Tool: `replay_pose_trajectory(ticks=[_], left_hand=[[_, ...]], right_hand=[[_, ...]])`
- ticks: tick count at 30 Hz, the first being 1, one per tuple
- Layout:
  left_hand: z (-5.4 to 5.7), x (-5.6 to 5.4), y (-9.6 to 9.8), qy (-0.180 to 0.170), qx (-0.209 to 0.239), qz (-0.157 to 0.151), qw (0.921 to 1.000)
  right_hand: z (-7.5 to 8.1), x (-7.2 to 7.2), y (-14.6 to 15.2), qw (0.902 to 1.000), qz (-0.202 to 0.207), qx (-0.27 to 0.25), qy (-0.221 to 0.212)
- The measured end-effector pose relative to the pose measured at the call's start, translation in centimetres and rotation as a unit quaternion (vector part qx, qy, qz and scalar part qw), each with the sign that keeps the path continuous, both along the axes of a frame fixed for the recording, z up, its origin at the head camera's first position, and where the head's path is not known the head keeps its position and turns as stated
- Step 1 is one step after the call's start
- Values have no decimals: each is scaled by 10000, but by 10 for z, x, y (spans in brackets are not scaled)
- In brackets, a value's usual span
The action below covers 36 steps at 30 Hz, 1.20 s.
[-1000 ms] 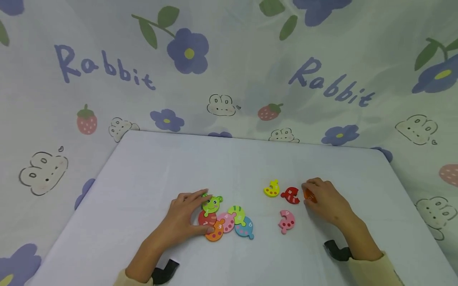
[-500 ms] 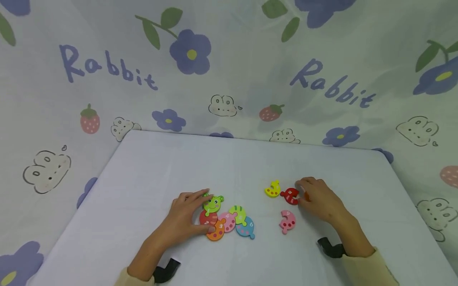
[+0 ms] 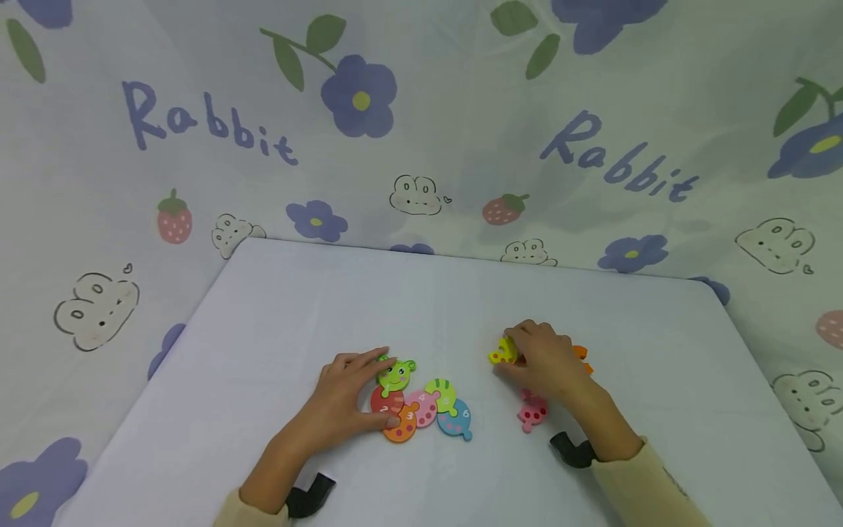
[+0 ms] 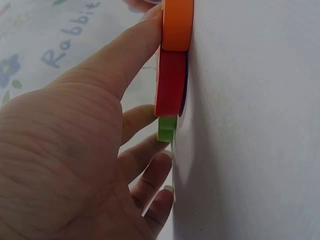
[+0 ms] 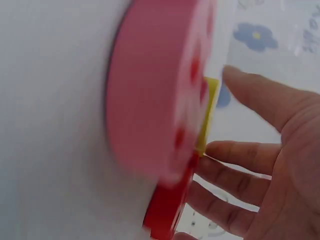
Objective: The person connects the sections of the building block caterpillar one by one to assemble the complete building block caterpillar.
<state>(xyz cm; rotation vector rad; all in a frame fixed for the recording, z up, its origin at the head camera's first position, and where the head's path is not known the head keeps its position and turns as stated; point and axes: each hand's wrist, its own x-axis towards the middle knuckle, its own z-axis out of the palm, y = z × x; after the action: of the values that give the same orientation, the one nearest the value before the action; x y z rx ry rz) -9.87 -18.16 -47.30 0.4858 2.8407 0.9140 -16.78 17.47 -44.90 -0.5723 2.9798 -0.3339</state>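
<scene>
My left hand rests on a partly joined caterpillar number puzzle, thumb on the orange piece and index finger at the green head piece. A red piece lies between them. Pink, light green and blue pieces continue the chain rightward. My right hand reaches over loose pieces, fingers and thumb spread about a yellow piece. In the right wrist view a gap shows between thumb and yellow piece. A loose red piece is hidden under that hand in the head view.
A loose pink piece lies just below the right hand, and a loose orange piece shows behind it. The white table backs onto a printed curtain. Black curved wrist mounts stick out by both sleeves.
My right hand has moved left from the loose orange piece, across the red one, to the yellow piece. The orange piece stays behind on the table. The left hand keeps its place.
</scene>
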Motion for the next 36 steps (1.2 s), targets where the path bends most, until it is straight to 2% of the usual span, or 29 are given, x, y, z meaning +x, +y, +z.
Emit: replay_pose_trajectory(ticks=[3, 8, 13, 16, 19, 22, 27, 32, 36], left_hand=[[0, 0, 1, -12, 0, -6, 10000], [1, -1, 2, 15, -62, -36, 10000], [2, 0, 1, 18, -71, -18, 10000], [2, 0, 0, 49, -47, -14, 10000], [2, 1, 0, 74, -65, -22, 9999], [2, 0, 0, 54, -88, -23, 9999], [3, 0, 0, 38, -83, 2, 10000], [1, 0, 0, 36, -56, 13, 10000], [1, 0, 0, 66, -23, -20, 10000]], right_hand=[[-1, 1, -9, 9998, -56, 187, -9], [-3, 6, -11, 9997, -98, 204, 43], [-4, 10, -8, 9993, 92, -362, 58], [1, 17, -10, 9968, 28, -795, -56], [10, 30, -18, 9953, -135, -920, -254], [20, 52, -32, 9961, -269, -679, -498], [30, 85, -51, 9957, -270, -281, -836], [27, 100, -60, 9949, -205, -150, -980], [19, 105, -63, 9969, -150, -37, -778]])
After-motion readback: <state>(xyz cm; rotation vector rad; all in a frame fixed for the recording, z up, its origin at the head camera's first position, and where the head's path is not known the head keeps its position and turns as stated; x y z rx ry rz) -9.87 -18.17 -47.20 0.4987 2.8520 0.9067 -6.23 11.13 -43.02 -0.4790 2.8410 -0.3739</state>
